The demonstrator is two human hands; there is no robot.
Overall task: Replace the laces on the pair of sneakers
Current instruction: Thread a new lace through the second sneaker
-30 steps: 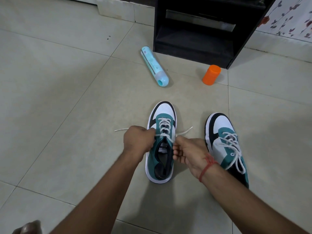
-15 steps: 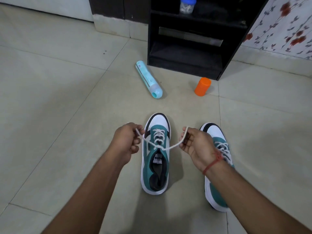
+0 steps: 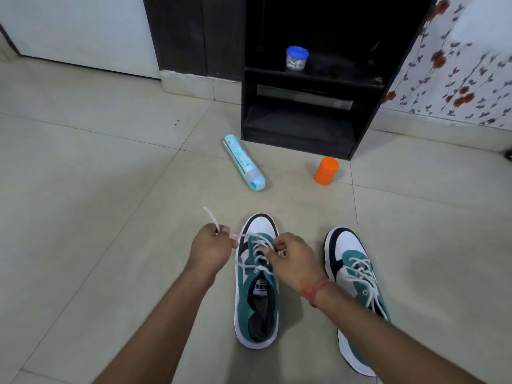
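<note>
Two teal, white and black sneakers stand on the tiled floor, toes pointing away from me. The left sneaker (image 3: 256, 295) has a white lace (image 3: 257, 246) threaded through its eyelets. My left hand (image 3: 212, 249) pinches one lace end just left of the shoe, and the tip sticks up past my knuckles. My right hand (image 3: 291, 259) hovers over the shoe's lacing and grips the other lace end near the upper eyelets. The right sneaker (image 3: 357, 286) stands beside it with its white lace loosely threaded; my right forearm hides its heel.
A light blue tube-shaped bottle (image 3: 243, 162) lies on the floor beyond the shoes. An orange cup (image 3: 326, 171) stands near a black shelf unit (image 3: 310, 117), which holds a blue-lidded jar (image 3: 297, 58). A floral wall is at the right.
Both hands had pulled the lace ends apart and upward; now the right hand has moved in over the shoe's lacing while the left stays left of it. The view tilted up.
</note>
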